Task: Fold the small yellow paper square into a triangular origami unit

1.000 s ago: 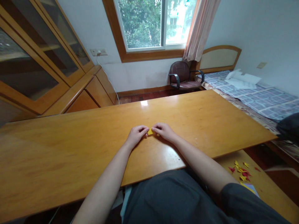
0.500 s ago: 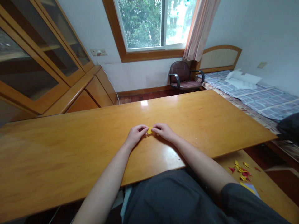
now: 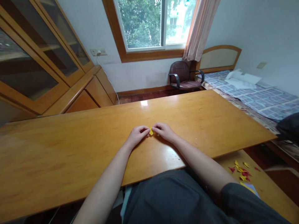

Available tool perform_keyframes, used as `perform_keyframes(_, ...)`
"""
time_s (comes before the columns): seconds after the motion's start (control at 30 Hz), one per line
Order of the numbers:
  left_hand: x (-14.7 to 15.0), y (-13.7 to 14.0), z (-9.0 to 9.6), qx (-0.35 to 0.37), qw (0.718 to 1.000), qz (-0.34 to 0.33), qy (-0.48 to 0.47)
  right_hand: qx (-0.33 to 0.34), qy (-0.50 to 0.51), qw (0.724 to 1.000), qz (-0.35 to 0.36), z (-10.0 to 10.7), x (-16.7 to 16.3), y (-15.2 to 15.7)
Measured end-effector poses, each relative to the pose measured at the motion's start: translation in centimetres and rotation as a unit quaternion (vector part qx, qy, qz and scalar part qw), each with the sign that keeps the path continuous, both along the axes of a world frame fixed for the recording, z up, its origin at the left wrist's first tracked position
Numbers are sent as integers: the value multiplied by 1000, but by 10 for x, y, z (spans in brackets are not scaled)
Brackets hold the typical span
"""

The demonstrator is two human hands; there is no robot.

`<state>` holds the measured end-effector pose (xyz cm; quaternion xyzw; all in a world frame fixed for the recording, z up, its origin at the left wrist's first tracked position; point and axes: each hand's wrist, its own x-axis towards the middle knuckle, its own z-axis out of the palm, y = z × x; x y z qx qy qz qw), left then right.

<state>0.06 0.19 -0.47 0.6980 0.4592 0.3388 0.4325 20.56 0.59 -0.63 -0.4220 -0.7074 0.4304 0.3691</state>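
I've got a small yellow paper pc (image 3: 151, 132) held btwn both hands, just over the desk (image 3: 70, 149), roughly midway btwn its near edge and far edge; can't tell if its underside touches the wood. Left hand (image 3: 137, 134): grip together, thumb + forefinger pinched on the paper's left side. Right hand (image 3: 164, 131): same, fingertips clamped on its right side, w/ the two hands just beside each other. Paper looks folded, but it's too small on my feed to make out the creases. Both forearms come in over the desk's near edge, where I see a dark top (image 3: 163, 196) w/ a short sleeve (image 3: 243, 194) on the right arm. Off that near edge, toward the right corner, there's a lower wooden surface (image 3: 275, 193) carrying a loose cluster of red & yellow folded bits (image 3: 243, 178), plus a pale flat stack w/ a yellow strip (image 3: 253, 189) nr them. Past the desk's right edge: bed (image 3: 261, 99) w/ plaid cover, white sheets (image 3: 244, 80) lying on it. Past the far edge, nr its right corner, a brown armchair (image 3: 181, 73); in bkgd, window (image 3: 142, 25) w/ pink curtain (image 3: 202, 31). Beyond the far edge's left part, a glass-door cabinet (image 3: 51, 99), and a wall socket (image 3: 102, 52) w/ white plug and cable.
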Motion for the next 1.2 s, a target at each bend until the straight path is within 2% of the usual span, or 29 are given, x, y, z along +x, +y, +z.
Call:
perform_keyframes(0.13,0,0,0,-5,1000,0,-1,9,-7,1000,1,3,-1,-2)
perform_keyframes(0.5,1,-1,3,-25,999,22,-38,-24,18,1000,-1,2,-2,-3)
perform_keyframes(0.77,-1,1,-5,-26,998,27,-51,-5,8,1000,-11,1,-1,1)
perform_keyframes(0.97,0,0,-3,-38,998,29,-41,18,13,1000,-17,-1,0,4)
perform_keyframes(1.07,1,0,-3,-41,998,28,-24,-1,39,999,-19,-3,0,4)
perform_keyframes(1.2,0,1,-3,-39,998,31,-25,-59,98,993,-14,-3,0,1)
